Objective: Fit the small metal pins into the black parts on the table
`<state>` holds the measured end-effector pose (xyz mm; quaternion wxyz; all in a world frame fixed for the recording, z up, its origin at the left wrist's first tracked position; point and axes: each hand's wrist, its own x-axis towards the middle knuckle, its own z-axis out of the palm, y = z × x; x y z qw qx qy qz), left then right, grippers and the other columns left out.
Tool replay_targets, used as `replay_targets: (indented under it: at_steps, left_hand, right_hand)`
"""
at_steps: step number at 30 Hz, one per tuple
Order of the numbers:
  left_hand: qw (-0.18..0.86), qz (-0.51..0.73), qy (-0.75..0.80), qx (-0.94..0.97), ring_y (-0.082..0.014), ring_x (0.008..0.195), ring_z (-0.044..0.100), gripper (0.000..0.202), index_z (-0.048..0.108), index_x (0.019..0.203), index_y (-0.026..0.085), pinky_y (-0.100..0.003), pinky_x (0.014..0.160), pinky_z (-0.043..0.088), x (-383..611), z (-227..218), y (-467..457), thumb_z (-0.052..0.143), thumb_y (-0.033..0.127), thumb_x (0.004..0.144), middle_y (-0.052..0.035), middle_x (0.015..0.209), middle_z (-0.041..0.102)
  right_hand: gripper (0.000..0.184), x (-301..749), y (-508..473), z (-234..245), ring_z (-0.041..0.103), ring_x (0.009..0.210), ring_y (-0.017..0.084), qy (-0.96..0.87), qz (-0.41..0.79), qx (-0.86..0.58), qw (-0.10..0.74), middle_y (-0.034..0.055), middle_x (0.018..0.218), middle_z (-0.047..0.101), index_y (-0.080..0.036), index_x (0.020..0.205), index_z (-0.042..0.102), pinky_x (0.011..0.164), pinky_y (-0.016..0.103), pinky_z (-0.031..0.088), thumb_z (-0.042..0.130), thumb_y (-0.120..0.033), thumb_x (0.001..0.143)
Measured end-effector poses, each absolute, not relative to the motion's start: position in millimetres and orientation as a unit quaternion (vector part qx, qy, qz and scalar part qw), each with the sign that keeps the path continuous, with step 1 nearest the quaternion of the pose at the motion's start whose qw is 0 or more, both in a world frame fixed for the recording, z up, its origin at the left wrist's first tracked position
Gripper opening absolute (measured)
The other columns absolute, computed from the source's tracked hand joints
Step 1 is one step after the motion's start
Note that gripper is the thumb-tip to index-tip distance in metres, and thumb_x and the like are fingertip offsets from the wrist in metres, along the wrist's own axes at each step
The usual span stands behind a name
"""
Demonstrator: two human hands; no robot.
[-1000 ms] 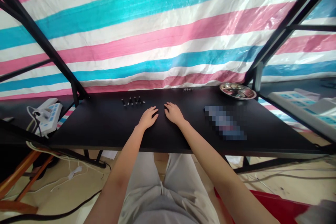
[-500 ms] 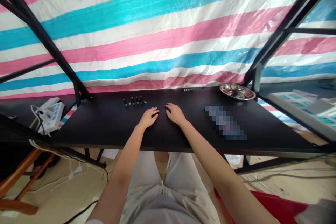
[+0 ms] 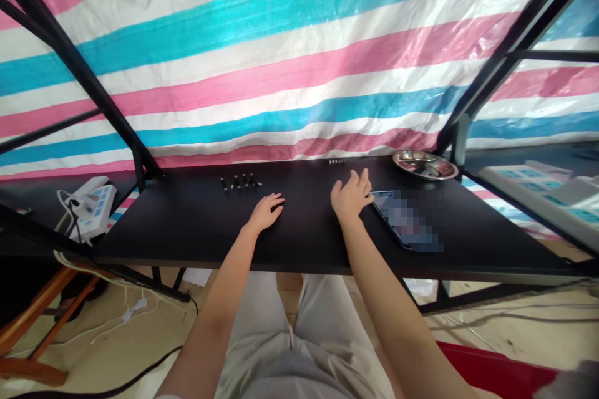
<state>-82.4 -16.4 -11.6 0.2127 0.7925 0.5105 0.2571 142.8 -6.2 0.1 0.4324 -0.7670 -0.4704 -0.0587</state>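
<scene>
My left hand rests palm down on the black table, its fingers stretched out and holding nothing. Behind it lie several small black cylinders with silvery ends. My right hand is raised with the fingers apart and nothing in them. Just right of it lies a flat dark-blue thing like a phone, its face pixelated. At the table's back edge stands a row of small shiny metal pieces, beyond my right hand. A round steel dish sits at the back right corner.
A striped plastic sheet hangs behind the table. Black metal posts rise at both sides. White power strips with cables lie to the left. A wooden chair stands at lower left, and something red at lower right.
My right hand has moved right and away from me, lifting off the table beside the phone-like thing. My left hand has stayed in place.
</scene>
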Motion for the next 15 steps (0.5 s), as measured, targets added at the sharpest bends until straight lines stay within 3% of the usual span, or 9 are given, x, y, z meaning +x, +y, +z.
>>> replay_targets:
  at_steps: [11, 15]
  left_hand:
    - [0.221, 0.272, 0.508, 0.787, -0.0212, 0.127, 0.039, 0.031, 0.062, 0.111, 0.023, -0.044, 0.109, 0.023, -81.5, -9.8, -17.9, 0.05, 0.025, 0.082, -0.0059, 0.13, 0.05]
    - [0.218, 0.303, 0.506, 0.777, -0.0215, 0.121, 0.046, 0.026, 0.066, 0.102, 0.021, -0.043, 0.107, 0.029, -81.6, -10.7, -17.6, 0.051, 0.023, 0.081, -0.0067, 0.123, 0.057]
  right_hand:
    - [0.055, 163.4, -7.9, -5.5, 0.018, 0.131, 0.036, -0.408, 0.003, -0.813, 0.416, 0.0223, 0.144, 0.021, -0.011, 0.129, 0.036, 0.091, 0.072, 0.013, 0.042, -0.024, 0.076]
    - [0.051, 158.8, -5.0, -8.0, 0.024, 0.128, 0.035, -0.462, -0.036, -0.77, 0.44, 0.0217, 0.141, 0.028, -0.01, 0.125, 0.041, 0.095, 0.064, 0.019, 0.042, -0.024, 0.076]
